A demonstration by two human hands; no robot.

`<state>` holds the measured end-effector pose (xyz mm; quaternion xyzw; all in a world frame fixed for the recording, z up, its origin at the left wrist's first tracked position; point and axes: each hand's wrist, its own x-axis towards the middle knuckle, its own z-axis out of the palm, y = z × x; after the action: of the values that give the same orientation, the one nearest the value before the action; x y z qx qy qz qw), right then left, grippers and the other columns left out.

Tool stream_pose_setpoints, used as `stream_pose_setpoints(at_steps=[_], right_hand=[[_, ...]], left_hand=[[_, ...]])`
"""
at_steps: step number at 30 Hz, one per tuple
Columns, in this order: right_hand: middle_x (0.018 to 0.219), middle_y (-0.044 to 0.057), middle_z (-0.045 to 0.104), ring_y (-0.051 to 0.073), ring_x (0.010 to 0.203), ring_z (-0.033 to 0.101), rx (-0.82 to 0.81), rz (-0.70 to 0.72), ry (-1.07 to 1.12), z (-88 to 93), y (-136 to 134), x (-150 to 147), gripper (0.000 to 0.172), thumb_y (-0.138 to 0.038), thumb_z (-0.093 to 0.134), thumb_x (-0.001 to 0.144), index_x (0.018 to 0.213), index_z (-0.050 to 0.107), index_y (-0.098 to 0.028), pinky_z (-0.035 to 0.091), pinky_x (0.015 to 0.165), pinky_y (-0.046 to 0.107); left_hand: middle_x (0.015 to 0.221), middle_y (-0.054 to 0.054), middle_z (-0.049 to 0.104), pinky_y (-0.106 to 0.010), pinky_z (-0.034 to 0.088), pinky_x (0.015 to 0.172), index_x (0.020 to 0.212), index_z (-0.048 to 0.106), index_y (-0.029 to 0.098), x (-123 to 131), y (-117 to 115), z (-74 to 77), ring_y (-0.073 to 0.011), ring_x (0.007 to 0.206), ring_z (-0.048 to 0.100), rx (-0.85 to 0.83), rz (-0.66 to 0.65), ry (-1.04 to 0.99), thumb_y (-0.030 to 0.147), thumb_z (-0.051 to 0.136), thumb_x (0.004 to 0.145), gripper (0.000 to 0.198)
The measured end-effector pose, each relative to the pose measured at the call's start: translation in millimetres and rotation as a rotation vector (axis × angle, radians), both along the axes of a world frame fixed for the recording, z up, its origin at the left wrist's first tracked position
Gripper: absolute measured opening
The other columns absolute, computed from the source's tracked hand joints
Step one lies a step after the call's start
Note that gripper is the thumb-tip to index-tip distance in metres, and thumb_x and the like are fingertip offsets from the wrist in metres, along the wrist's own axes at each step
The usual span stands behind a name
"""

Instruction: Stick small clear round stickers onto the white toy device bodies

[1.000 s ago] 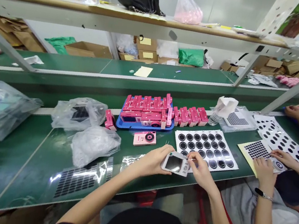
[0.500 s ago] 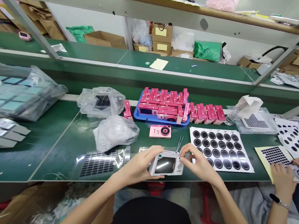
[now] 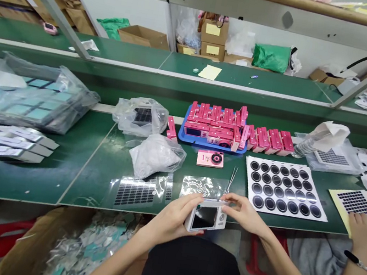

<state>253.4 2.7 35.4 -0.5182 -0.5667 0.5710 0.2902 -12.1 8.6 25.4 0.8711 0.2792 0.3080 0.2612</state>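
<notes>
Your left hand gripped white compact camera, right hand pinching its top edge, tweezers lying just beyond.

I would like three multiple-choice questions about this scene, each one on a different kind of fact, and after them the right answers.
1. Where do the tweezers lie?
A. Inside the tray
B. Between the small pink camera and the sheet of black round stickers
C. On the shelf above

2. What colour is the tray under the stacked pink cameras?
A. Green
B. Yellow
C. Blue

3. How is the white camera held?
A. In both hands, screen toward the person
B. In one hand, screen down
C. It is not held

Answers:
1. B: they lie on the green table, between those two things.
2. C: its blue rim shows.
3. A: the left hand and right hand both grip it.
</notes>
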Motion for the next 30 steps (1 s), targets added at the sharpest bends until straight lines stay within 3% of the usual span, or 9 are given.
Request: stream_pose_setpoints(at_steps=[5,7,9,12,16,20,23,26,30], right_hand=[[0.105,0.008,0.073,0.022,0.095,0.069,-0.113,0.139,0.066,-11.1,-5,-5,0.036,-0.048,0.063,0.087,0.105,0.069,-0.017,0.056,0.089,0.038],[0.109,0.009,0.073,0.024,0.1,0.069,-0.076,0.175,-0.001,-13.8,-6,-11,0.037,-0.047,0.058,0.091,0.11,0.068,-0.017,0.056,0.092,0.042],[0.122,0.012,0.068,0.026,0.113,0.065,0.071,0.201,-0.142,-13.1,-8,-21,0.039,-0.042,0.057,0.092,0.122,0.064,-0.019,0.051,0.101,0.047],[0.141,0.014,0.055,0.03,0.13,0.053,0.357,0.295,-0.324,-7.0,-9,-38,0.061,-0.039,0.067,0.085,0.141,0.05,-0.022,0.044,0.109,0.05],[0.135,0.019,0.059,0.034,0.123,0.057,0.614,0.388,-0.457,-5.4,-4,-53,0.068,-0.041,0.068,0.084,0.144,0.046,-0.018,0.047,0.104,0.055],[0.126,0.021,0.064,0.035,0.11,0.064,0.735,0.402,-0.529,-14.0,4,-57,0.072,-0.043,0.067,0.081,0.144,0.046,-0.015,0.053,0.092,0.051],[0.112,0.016,0.07,0.031,0.094,0.069,0.668,0.4,-0.521,-9.5,11,-56,0.072,-0.039,0.064,0.08,0.146,0.045,-0.015,0.056,0.081,0.042],[0.095,0.004,0.075,0.022,0.078,0.07,0.417,0.39,-0.435,6.1,26,-49,0.061,-0.033,0.052,0.089,0.149,0.042,-0.024,0.054,0.074,0.033],[0.095,0.001,0.076,0.02,0.087,0.071,0.138,0.349,-0.224,20.4,42,-39,0.046,-0.033,0.039,0.098,0.142,0.05,-0.026,0.054,0.082,0.035]], left_hand=[[0.127,-0.012,0.059,-0.041,0.053,0.1,0.132,0.041,0.026,-16,-14,-10.8,-0.0286,0.119,0.061,-0.269,0.063,-0.051,0.037,0.083,0.074,0.072],[0.124,-0.01,0.058,-0.04,0.053,0.098,0.128,0.042,0.026,-18,-18,-14.3,-0.0278,0.117,0.061,-0.324,0.09,-0.042,0.032,0.084,0.072,0.071],[0.12,-0.008,0.058,-0.039,0.054,0.095,0.126,0.043,0.025,-17,-19,-16.4,-0.0268,0.113,0.062,-0.38,0.133,-0.031,0.029,0.084,0.071,0.069],[0.114,-0.007,0.057,-0.039,0.054,0.092,0.122,0.045,0.024,-16,-16,-16.4,-0.0258,0.107,0.062,-0.454,0.202,-0.045,0.031,0.085,0.069,0.066],[0.112,-0.006,0.058,-0.04,0.051,0.094,0.12,0.048,0.023,-15,-8,-14.9,-0.0254,0.105,0.061,-0.472,0.237,-0.1,0.037,0.086,0.068,0.065],[0.114,-0.007,0.059,-0.041,0.05,0.096,0.12,0.05,0.022,-14,-2,-16.1,-0.0273,0.107,0.061,-0.503,0.25,-0.127,0.043,0.088,0.064,0.071],[0.116,-0.008,0.059,-0.041,0.049,0.097,0.122,0.05,0.022,-13,-1,-18.4,-0.0284,0.109,0.061,-0.541,0.233,-0.155,0.045,0.089,0.062,0.076],[0.117,-0.008,0.058,-0.041,0.049,0.096,0.121,0.05,0.021,-12,-4,-20.0,-0.0286,0.109,0.06,-0.573,0.199,-0.162,0.046,0.09,0.06,0.077],[0.116,-0.008,0.057,-0.041,0.049,0.096,0.12,0.05,0.022,-11,-8,-19.5,-0.0276,0.107,0.06,-0.61,0.193,-0.164,0.044,0.09,0.061,0.075]])
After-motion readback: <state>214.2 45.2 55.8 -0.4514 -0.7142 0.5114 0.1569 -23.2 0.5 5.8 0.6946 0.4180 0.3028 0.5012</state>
